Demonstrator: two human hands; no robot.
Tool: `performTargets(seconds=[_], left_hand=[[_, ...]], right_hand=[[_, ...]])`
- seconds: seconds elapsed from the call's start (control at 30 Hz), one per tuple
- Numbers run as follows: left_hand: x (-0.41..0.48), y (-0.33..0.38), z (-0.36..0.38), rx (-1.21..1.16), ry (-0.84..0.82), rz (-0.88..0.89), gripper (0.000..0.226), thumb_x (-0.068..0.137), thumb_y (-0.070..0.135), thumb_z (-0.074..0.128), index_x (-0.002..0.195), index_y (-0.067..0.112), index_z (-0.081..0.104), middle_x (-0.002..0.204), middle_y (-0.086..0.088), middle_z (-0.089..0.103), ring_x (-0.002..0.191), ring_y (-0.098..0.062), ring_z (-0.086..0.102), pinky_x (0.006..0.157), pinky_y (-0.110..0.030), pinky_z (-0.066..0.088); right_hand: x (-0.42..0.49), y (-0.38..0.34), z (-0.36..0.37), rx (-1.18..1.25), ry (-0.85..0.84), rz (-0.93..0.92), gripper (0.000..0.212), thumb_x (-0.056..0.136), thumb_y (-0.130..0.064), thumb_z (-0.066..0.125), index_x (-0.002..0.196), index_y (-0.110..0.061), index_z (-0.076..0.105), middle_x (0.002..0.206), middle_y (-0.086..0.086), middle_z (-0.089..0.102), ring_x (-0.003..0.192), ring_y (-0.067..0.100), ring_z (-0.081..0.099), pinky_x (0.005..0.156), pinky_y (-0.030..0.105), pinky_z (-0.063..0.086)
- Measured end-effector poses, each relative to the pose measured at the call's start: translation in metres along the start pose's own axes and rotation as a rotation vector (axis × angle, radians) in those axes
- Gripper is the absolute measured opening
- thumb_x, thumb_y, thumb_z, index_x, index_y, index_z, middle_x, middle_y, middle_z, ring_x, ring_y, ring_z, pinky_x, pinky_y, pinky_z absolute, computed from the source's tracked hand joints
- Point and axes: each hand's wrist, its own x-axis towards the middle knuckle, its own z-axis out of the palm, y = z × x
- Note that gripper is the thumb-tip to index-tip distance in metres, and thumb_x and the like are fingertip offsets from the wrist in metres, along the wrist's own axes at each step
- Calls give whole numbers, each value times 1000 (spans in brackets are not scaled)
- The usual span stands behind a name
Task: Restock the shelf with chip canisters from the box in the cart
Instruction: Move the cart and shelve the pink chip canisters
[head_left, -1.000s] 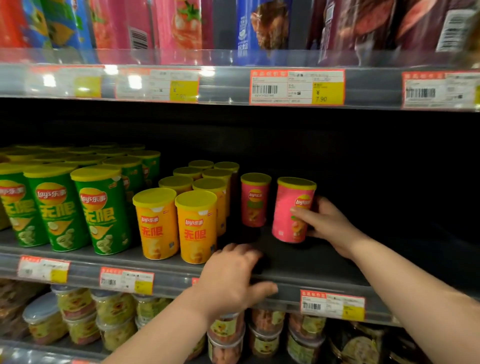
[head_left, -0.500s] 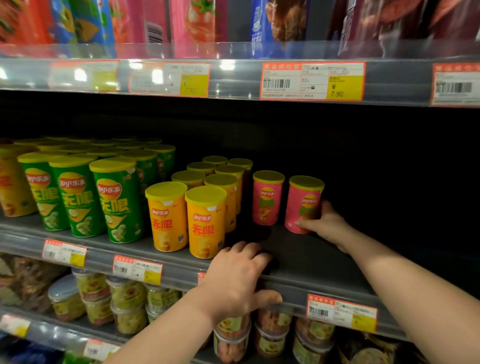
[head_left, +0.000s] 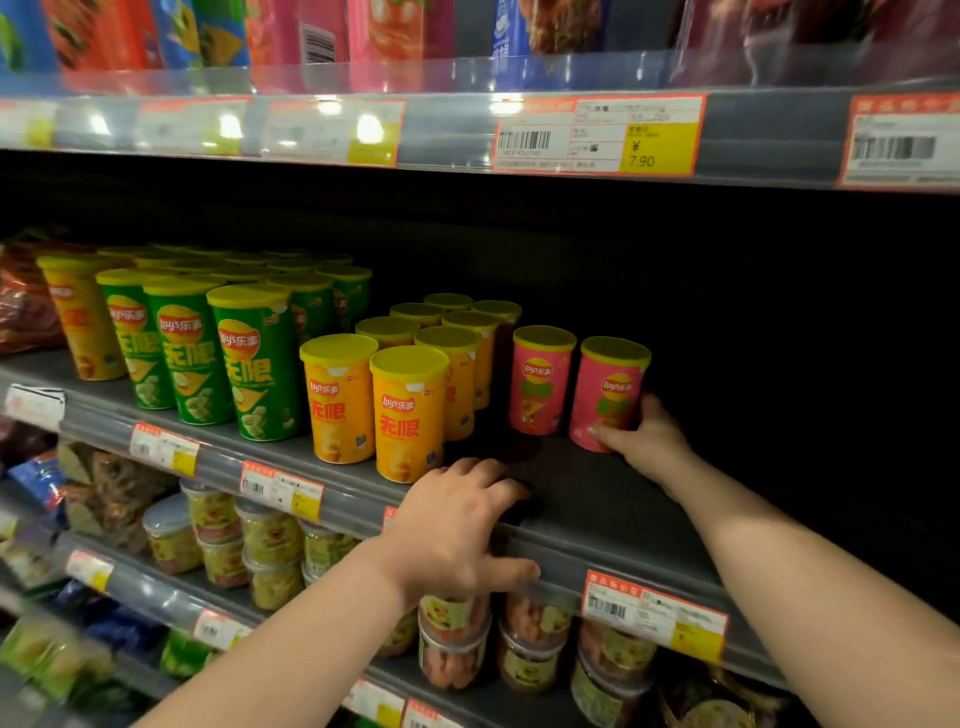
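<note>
The shelf is bare and dark to the right of the stock, from its front lip back to the far wall, and there is open height up to the upper shelf. On the left the rows stand packed: green cans, then orange cans. A strip of bare shelf also lies between the pink cans and the near lip.

The right hand reaches in from the right and holds the pink can low down, with the thumb across its near side and the fingers curled round its far right side. This can is upright at the right end of the stock, just beside the other pink can, with a narrow gap between them.

The left hand grips the shelf's front lip, fingers curled over the top and thumb lying along the front rail, just near the front orange can. A price tag sits on the lip further right.
</note>
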Motion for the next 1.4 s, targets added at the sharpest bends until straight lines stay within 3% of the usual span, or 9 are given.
performTargets(seconds=[0.3,0.5,0.6,0.67,0.77,0.87,0.97,1.13,1.4], left_hand=[[-3,2,-4,-18,-40,-30,94,59,79,24,138,31,43,140,2,44,127,-21,41,97,-33,39],[-8,7,-10,9,-94,-48,70,84,63,51,142,27,37,144,1,40,131,-21,36,104,-32,32],[-16,10,-9,47,-56,-72,61,88,57,49,140,27,38,139,2,42,129,-20,38,104,-32,31],[-26,10,-8,65,-21,-72,59,89,54,48,139,25,39,139,1,41,129,-21,37,106,-32,30],[-47,6,-9,0,35,-40,63,88,52,48,142,22,37,142,-2,39,132,-24,34,108,-33,28],[-71,0,-7,-33,53,-72,61,88,48,50,142,23,37,150,-1,31,139,-22,24,110,-33,26],[-97,-5,-6,-10,35,-86,56,87,41,50,138,19,43,143,-3,39,132,-23,32,103,-34,34],[-157,-18,-4,15,-83,-162,39,88,40,50,117,14,52,123,-4,47,118,-25,43,91,-33,40],[-278,-49,15,-27,-238,-361,44,89,48,51,118,15,52,118,-4,49,112,-25,46,86,-36,42]], right_hand=[[-6,-4,0,-64,-2,33,69,81,-31,74,136,-9,40,135,15,51,122,32,50,93,34,41],[-23,-11,-8,-41,-20,26,74,78,-28,78,138,-8,39,137,14,50,125,30,49,97,34,41],[-38,-14,-11,-180,-19,-20,68,81,-32,73,136,-11,41,137,13,50,124,29,50,97,34,41],[-52,-19,-12,-414,-5,-39,61,85,-37,66,137,-16,41,137,10,46,122,27,50,94,32,42],[-81,-30,-8,-716,-25,-186,50,89,-45,56,133,-24,44,137,3,45,121,25,49,94,33,45],[-116,-40,4,-768,-43,-375,42,91,-45,52,129,-27,49,134,-2,48,122,23,47,99,36,41],[-150,-53,24,-804,-60,-519,40,92,-44,50,129,-28,50,128,-5,52,119,21,48,100,37,39],[-198,-62,68,-848,-218,-573,36,92,-41,47,125,-26,52,124,-2,52,120,23,47,98,36,37],[-275,-61,162,-872,-412,-666,34,89,-41,48,116,-22,55,118,1,56,114,26,51,90,34,40]])
